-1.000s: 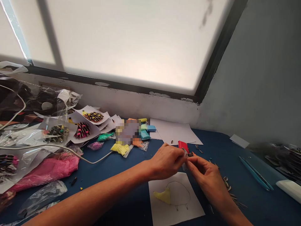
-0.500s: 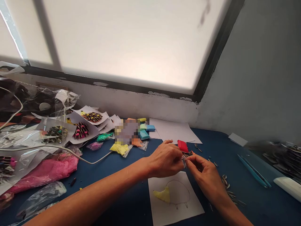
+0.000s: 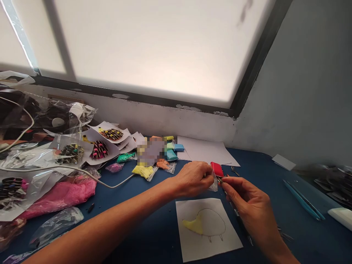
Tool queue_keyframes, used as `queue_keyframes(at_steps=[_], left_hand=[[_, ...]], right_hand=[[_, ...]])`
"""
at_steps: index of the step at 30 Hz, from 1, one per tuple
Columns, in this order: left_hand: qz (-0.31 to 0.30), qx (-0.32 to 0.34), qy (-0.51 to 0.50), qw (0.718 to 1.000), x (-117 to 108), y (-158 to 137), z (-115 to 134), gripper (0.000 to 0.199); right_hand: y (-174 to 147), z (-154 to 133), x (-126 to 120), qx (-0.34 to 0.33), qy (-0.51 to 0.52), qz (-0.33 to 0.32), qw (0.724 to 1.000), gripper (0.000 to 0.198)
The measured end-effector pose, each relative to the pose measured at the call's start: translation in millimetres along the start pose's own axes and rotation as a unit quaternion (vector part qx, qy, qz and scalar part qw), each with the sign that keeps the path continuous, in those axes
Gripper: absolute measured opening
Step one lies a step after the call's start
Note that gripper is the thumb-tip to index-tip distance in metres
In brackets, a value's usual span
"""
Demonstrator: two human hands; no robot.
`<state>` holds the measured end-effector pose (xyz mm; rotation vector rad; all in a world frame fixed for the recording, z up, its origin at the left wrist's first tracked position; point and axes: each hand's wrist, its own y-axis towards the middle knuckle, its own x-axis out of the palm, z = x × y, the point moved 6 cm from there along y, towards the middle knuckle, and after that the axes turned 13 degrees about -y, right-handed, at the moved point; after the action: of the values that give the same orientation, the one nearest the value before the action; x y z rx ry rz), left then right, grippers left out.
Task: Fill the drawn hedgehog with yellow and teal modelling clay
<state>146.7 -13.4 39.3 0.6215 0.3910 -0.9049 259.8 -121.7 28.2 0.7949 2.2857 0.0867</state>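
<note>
My left hand (image 3: 196, 178) is closed on a small clear plastic bag (image 3: 213, 183), which hangs from its fingertips. Beside it, my right hand (image 3: 244, 196) has thumb and fingers pinched together; small dark pieces show at the tips, but what it grips is unclear. A red packet (image 3: 217, 169) lies just behind the hands. In front of them, a white paper (image 3: 192, 249) bears an outlined animal drawing, its pointed snout filled in with yellow clay (image 3: 195, 225). Partly under my right hand lies a slim dark pen-like tool (image 3: 240, 219).
Colourful clay packets (image 3: 172, 155) and blank white sheets (image 3: 206, 146) lie along the wall. Finished seed-covered hedgehogs on paper (image 3: 99, 149), a pink bag (image 3: 63, 192) and a white cable (image 3: 110, 185) crowd the left. Blue tweezers (image 3: 304, 201) and sunflower seeds (image 3: 286, 234) are at right.
My right hand has drawn slightly away from my left and turned, its fingers now pointing more to the left. The bag shows more below my left fingers. The view has shifted a little.
</note>
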Motion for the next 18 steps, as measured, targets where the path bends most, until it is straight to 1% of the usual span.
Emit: queue_keyframes(at_steps=[5, 10, 14, 18], left_hand=[[-0.035, -0.004, 0.017, 0.999, 8.3, -1.3, 1.4, 0.026], [-0.047, -0.014, 0.010, 0.999, 11.4, -2.1, 6.6, 0.027], [-0.043, -0.020, 0.008, 0.999, 12.3, -2.3, 9.5, 0.023], [-0.032, -0.022, -0.006, 0.999, 12.2, -1.8, 8.3, 0.025]], right_hand=[[-1.3, -0.4, 3.1, -0.039, -0.041, -0.004, 0.998, 0.035], [-1.8, -2.7, 5.7, -0.080, -0.091, -0.018, 0.993, 0.028], [-3.2, -6.2, 8.9, -0.110, -0.111, -0.024, 0.987, 0.030], [-5.7, -9.2, 12.9, -0.134, -0.118, -0.040, 0.983, 0.032]])
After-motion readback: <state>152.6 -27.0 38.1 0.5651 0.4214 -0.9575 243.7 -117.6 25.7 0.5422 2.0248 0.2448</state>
